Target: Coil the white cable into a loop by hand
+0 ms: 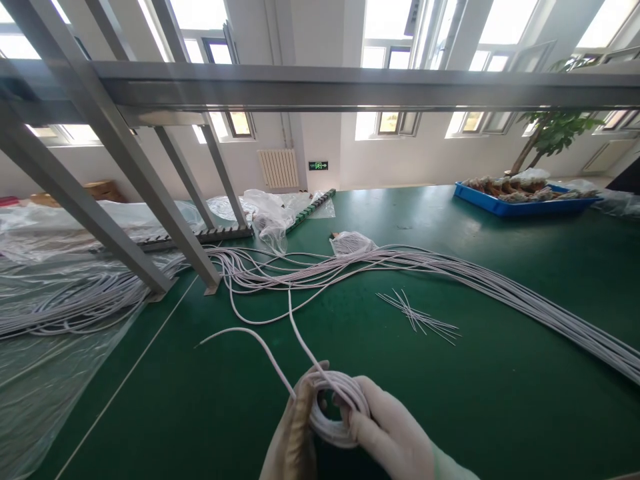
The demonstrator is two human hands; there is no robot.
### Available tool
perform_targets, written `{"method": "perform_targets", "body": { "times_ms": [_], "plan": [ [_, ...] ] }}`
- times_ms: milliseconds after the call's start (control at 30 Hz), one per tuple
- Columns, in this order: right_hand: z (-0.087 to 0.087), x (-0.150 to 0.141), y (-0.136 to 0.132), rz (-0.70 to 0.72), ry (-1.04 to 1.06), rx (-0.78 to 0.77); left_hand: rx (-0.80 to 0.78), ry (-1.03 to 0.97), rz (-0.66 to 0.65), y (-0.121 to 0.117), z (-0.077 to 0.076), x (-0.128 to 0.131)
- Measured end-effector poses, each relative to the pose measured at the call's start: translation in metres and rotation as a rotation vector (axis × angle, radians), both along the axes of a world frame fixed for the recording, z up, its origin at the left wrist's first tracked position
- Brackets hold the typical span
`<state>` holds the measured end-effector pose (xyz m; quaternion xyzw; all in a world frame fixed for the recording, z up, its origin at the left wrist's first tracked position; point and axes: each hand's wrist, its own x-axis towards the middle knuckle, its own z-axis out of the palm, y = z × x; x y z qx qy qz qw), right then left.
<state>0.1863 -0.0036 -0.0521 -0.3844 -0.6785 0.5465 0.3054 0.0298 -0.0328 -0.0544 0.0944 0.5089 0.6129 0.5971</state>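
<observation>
A coil of white cable (333,437) is held between my two hands at the bottom middle, above the green tabletop (220,407). My left hand (299,420) is gloved and closed round the coil's left side. On the coil's right side, my right hand (387,423), gloved in white, grips the loops between thumb and fingers. One loose cable end stretches out to the left of the coil. Another length of the cable runs up from it toward a long bundle of white cables (450,263) lying across the table. Part of my fingers is hidden behind the coil.
Several short thin white strips (417,317) lie right of centre. Behind the bundle sits a clear bag (353,243). A blue tray (525,203) stands at the far right. Grey metal posts (150,200) rise at left, beside plastic sheeting (60,373), under a crossbar (350,87).
</observation>
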Motion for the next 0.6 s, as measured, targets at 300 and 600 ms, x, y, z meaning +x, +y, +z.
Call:
{"method": "perform_targets", "body": {
  "times_ms": [300,600],
  "plan": [
    [0.004,-0.006,0.0,-0.128,-0.2,0.0,0.027,-0.11,-0.147,0.004,0.015,0.004],
    [-0.026,-0.026,-0.015,-0.242,-0.836,0.568,-0.19,-0.07,-0.185,0.01,0.021,-0.003]
  ]
}}
